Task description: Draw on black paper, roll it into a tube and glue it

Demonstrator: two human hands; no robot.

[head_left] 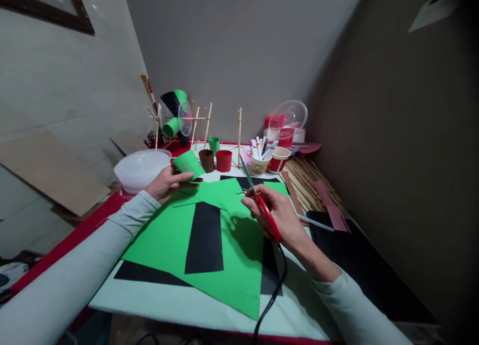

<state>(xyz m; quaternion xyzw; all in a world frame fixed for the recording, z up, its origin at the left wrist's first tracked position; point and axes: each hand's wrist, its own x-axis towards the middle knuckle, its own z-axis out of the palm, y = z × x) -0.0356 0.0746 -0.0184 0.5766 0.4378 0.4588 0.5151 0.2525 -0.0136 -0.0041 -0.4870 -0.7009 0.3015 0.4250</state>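
Note:
My left hand [168,182] grips a green paper-covered cup [188,164] with a faint drawn mark on its side, tilted above the table. In my right hand [275,208] is a pair of scissors [267,216] with red handles, blades pointing up and away to the left. I cannot tell clearly whether the blades are apart. Beneath both hands lies a large green paper sheet [160,240], with a smaller green piece [217,191] on it. A black paper strip [204,240] rests across the middle. The scissors and the cup are apart.
Behind stand a brown cup [206,160], a red cup [223,161] and a marker cup [259,166]. A stick frame [202,118] carries green and black cups. Wooden sticks [305,183] lie at right, a white bowl [142,168] at left. A black cord [277,285] hangs in front.

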